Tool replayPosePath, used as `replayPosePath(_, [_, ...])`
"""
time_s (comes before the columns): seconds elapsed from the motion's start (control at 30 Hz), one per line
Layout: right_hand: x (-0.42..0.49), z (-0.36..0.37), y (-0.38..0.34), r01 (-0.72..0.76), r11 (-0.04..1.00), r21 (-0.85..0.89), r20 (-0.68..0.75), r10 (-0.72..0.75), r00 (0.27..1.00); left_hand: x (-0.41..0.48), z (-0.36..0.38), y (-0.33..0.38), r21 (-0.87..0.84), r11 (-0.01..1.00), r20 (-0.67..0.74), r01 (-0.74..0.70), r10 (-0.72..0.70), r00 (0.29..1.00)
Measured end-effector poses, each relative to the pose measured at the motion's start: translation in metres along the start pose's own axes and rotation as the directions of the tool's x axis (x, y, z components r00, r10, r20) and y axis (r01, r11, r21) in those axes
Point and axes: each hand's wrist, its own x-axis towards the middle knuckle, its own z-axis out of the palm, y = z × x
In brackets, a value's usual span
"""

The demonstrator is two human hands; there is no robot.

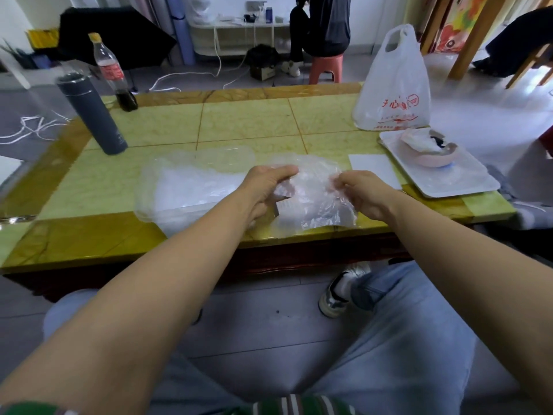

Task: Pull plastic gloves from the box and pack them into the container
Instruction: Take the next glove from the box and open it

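A thin clear plastic glove is stretched between my two hands above the near edge of the table. My left hand pinches its left side and my right hand pinches its right side. Under the glove, partly hidden by my left hand, lies a small box of which only a grey-white corner shows. To the left stands a clear plastic container with crumpled clear gloves inside.
On the yellow-green table stand a grey flask and a cola bottle at the far left. A white bag, a white tray with a pink bowl and a white card sit right.
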Motion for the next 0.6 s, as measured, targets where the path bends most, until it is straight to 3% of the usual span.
replayPosePath(0.27, [0.022, 0.076, -0.022, 0.088, 0.981, 0.173, 0.001, -0.089, 0.996, -0.022, -0.086, 0.033, 0.273, 0.932, -0.160, -0.237, 0.287, 0.944])
replayPosePath(0.43, [0.054, 0.138, -0.021, 0.208, 0.972, -0.105, -0.158, -0.223, 0.962, -0.028, -0.137, 0.035, 0.352, 0.913, -0.328, -0.205, 0.326, 0.886])
replayPosePath(0.6, [0.079, 0.178, -0.020, 0.325, 0.829, -0.455, -0.049, -0.388, 0.921, -0.018, -0.172, 0.025, 0.391, 0.917, -0.418, -0.084, 0.258, 0.871])
